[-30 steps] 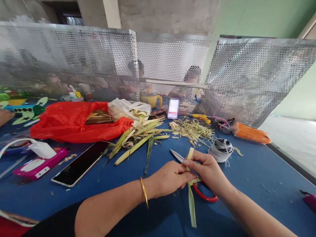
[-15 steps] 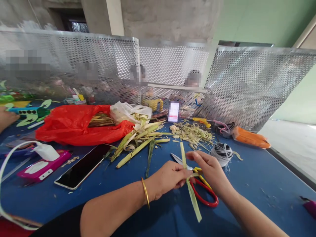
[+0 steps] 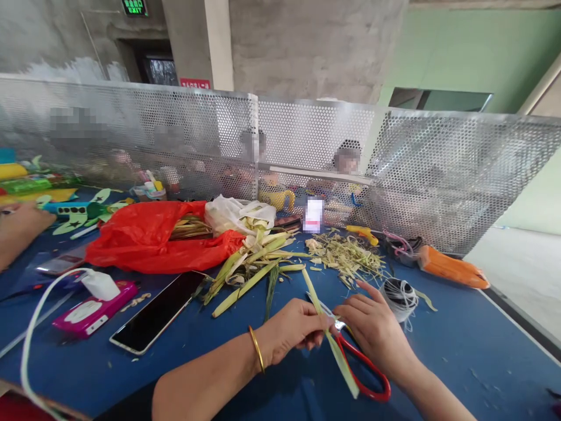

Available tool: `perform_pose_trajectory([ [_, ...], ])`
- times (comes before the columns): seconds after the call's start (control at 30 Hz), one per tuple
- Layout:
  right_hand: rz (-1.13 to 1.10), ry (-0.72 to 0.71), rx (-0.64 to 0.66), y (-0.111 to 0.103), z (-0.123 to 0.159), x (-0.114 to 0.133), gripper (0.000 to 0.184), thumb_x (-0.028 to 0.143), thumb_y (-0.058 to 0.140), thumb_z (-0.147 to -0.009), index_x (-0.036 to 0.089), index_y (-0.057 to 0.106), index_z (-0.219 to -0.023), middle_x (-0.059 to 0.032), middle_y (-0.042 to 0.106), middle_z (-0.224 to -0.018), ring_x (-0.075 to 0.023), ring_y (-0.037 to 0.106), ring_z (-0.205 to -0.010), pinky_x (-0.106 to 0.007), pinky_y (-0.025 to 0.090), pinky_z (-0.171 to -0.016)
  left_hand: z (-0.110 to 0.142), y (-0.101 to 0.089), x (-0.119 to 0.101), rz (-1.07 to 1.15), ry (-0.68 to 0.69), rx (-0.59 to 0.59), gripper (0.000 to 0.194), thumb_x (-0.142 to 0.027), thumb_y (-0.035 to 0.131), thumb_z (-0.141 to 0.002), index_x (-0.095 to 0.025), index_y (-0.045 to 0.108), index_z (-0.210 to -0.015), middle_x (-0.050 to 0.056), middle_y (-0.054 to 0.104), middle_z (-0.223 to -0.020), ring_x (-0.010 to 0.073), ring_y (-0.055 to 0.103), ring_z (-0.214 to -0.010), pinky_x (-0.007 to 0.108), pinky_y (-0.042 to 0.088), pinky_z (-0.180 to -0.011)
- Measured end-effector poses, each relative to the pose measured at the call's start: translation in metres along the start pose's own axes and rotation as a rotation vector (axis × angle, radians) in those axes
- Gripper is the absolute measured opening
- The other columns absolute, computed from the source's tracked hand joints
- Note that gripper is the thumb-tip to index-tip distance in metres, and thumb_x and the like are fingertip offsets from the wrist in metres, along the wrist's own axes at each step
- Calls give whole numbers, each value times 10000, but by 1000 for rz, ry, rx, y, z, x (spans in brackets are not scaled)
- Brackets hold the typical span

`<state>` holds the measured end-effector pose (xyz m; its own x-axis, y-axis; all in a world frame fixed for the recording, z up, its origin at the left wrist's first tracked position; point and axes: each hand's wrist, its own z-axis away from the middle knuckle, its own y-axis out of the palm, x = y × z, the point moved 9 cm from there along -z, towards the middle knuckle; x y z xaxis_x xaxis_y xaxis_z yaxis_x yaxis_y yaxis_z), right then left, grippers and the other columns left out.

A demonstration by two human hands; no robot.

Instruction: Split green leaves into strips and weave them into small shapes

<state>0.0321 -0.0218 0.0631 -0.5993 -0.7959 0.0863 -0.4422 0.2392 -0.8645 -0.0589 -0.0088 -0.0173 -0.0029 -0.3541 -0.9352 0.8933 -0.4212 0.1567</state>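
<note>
My left hand (image 3: 302,324), with a gold bangle on its wrist, pinches a long pale green husk strip (image 3: 344,365). One end of the strip points up and away; the other hangs down to the right. Close beside it, my right hand (image 3: 377,327) has its fingertips drawn in near the strip, with one finger raised. Its thumb and whatever it may pinch are hidden. Scissors (image 3: 372,374) with red handles lie on the table beneath the strip and hands, blades pointing away. Past the hands lies a heap of husk leaves (image 3: 245,289).
Shredded scraps (image 3: 346,254), a thread ball (image 3: 400,298) and an orange packet (image 3: 453,266) lie right. A red bag (image 3: 144,245), phone (image 3: 158,313) and pink power strip (image 3: 96,310) lie left. Another person's hand (image 3: 26,228) is far left. A perforated screen (image 3: 307,128) stands behind.
The view has tilted up, so the table sits lower in the picture. My right fingers have closed in toward the strip, covering the short piece that stuck out sideways and the yellow item beneath.
</note>
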Motion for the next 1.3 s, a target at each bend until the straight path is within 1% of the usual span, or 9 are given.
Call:
perform_pose_trajectory([
  [0.1,61,30,-84,-5,0,-5,289,121,408,-932,219,664,-840,11,660,-686,-138,617,-706,-421,302,-1035,-3,-1,1,-4,2,-7,382,-488,676,-669,-109,699,-703,-26,515,-480,68,430,-425,216,249,-439],
  [0.27,177,58,-312,-42,7,4,293,118,445,-911,171,603,-1152,-102,676,-1066,-233,593,-1029,-431,360,-966,-1,-11,-2,180,-4,-103,440,-506,694,-678,-101,705,-849,18,623,-605,109,564,-521,227,396,-520],
  [0.37,243,-13,-467,-62,16,28,234,98,486,-897,156,636,-1067,-65,671,-808,-187,591,-772,-374,391,-825,2,-10,-10,346,50,-70,425,-425,738,-679,-109,691,-959,84,705,-822,170,660,-760,277,476,-726],
  [0.4,254,-112,-447,-59,16,41,226,107,463,-914,160,649,-1031,-53,669,-773,-179,587,-752,-366,378,-817,3,-9,-12,391,61,-51,410,-370,763,-662,-114,690,-974,92,712,-869,178,661,-817,284,472,-777],
  [0.47,278,-258,-207,-31,10,57,326,115,340,-963,132,635,-1101,-64,682,-830,-179,600,-778,-363,360,-826,4,-8,-13,446,71,-39,403,-280,789,-632,-123,693,-990,91,715,-905,169,648,-855,270,458,-807],
  [0.53,286,-294,-33,-7,6,59,394,112,255,-982,118,614,-1146,-65,669,-832,-179,597,-755,-371,355,-824,3,-10,-11,455,67,-66,390,-258,793,-627,-122,699,-981,88,716,-890,147,632,-833,237,445,-762],
  [0.6,281,-282,31,7,3,56,392,119,248,-987,123,613,-1126,-57,644,-800,-181,585,-732,-376,360,-814,2,-11,-9,450,58,-91,379,-266,796,-628,-117,702,-964,89,715,-866,141,622,-811,224,434,-720],
  [0.8,180,-264,-2,10,7,52,358,138,278,-983,115,632,-938,-70,634,-786,-187,576,-742,-361,386,-766,0,-12,-8,468,76,-135,339,-240,809,-609,-102,702,-900,97,707,-840,173,633,-832,263,461,-777],
  [1.3,65,-359,-59,2,12,70,349,108,297,-962,127,645,-991,-75,706,-838,-192,628,-841,-371,422,-890,-1,-7,3,496,23,-132,332,-217,794,-618,-110,689,-915,59,680,-736,134,612,-688,243,448,-702],
])
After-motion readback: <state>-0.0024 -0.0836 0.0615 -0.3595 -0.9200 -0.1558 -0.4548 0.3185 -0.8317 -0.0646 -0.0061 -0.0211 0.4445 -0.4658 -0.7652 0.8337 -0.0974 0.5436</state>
